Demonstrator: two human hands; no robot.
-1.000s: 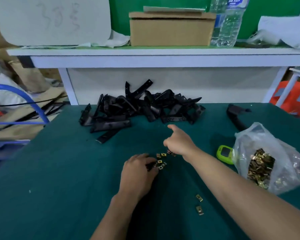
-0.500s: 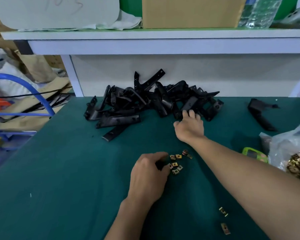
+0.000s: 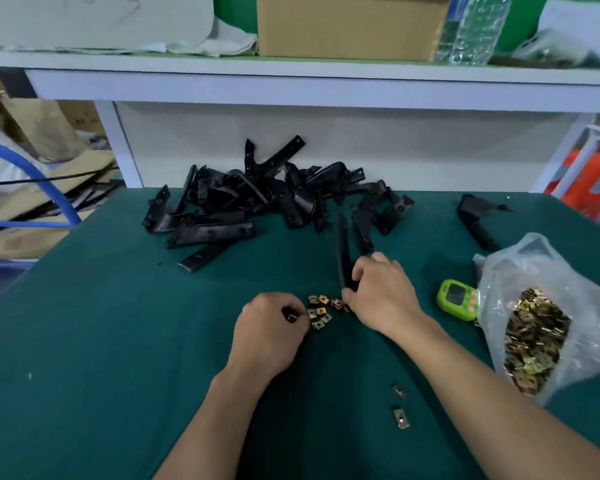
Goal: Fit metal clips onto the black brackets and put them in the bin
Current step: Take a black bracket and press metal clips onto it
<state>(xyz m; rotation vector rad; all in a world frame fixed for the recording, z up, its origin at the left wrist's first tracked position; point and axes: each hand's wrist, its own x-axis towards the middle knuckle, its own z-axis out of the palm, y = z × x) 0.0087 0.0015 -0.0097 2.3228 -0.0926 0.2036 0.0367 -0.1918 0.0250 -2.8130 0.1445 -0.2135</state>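
Your right hand (image 3: 381, 292) grips a bracket (image 3: 343, 258), your left hand (image 3: 271, 329) pinches a dark part (image 3: 290, 317); push a clip (image 3: 321, 310) on square.

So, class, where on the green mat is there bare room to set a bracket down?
Bare mat left of the left hand, in front of the bracket pile. Crowded around the clips between it and the right hand, and by the bag.
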